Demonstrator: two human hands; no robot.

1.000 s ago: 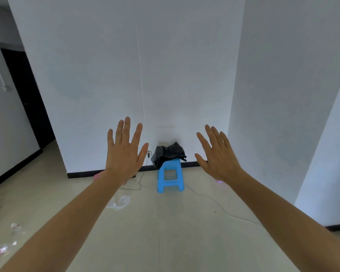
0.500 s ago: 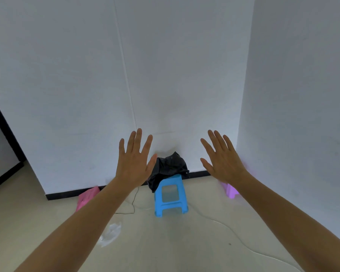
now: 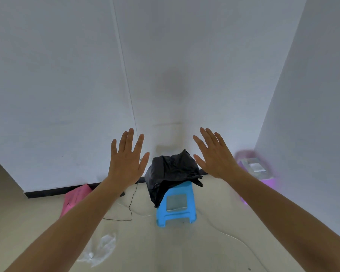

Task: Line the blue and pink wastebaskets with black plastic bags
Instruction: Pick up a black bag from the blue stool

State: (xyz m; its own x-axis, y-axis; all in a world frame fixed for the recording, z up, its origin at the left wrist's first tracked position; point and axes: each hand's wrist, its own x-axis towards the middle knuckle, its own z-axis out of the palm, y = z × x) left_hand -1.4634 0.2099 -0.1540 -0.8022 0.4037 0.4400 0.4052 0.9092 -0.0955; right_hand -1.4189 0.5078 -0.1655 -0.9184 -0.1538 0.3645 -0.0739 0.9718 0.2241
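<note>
The black bag (image 3: pixel 171 173) is thin, crinkly plastic with a dull sheen. The blue stool (image 3: pixel 176 205) under it is smooth molded plastic, slightly glossy. Floor (image 3: pixel 165 250) looks like smooth, satiny tile, walls (image 3: pixel 57 85) flat matt, and that clear film scrap (image 3: pixel 99 250) is shiny.

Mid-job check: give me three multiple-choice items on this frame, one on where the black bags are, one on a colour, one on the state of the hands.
1. Where do the black bags lie?
A. on the stool
B. on the floor
C. in a hand

2. What colour is the stool?
A. green
B. blue
C. red

3. How are the left hand and right hand?
A. both fisted
B. one gripping a bag
C. both open, empty

Answers: A, the bags drape over the stool's seat; B, its legs and seat are light blue; C, fingers are spread and hold nothing.
</note>
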